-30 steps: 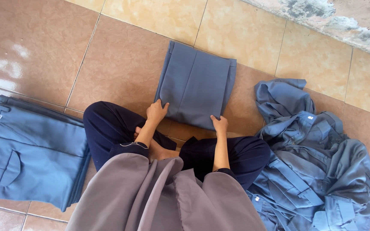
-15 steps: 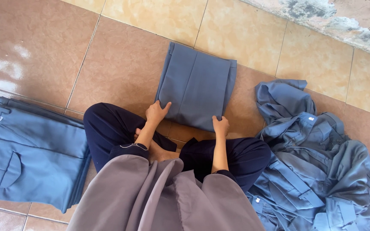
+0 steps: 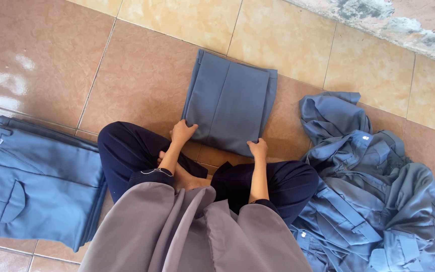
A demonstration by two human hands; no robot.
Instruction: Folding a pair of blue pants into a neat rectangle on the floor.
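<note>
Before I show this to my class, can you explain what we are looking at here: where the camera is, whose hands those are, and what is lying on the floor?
The camera sits on a person's head and looks straight down, so you see their own lap, crossed legs and two bare hands. There is no machine. The person sits on a tiled floor. In front of them lies a folded blue-grey garment, flat and rectangular. The left hand grips its near left corner and the right hand grips its near right corner. To the person's left is a neat stack of folded trousers in the same cloth. To their right is a loose heap of unfolded clothes, also blue-grey, with buttons showing.
</note>
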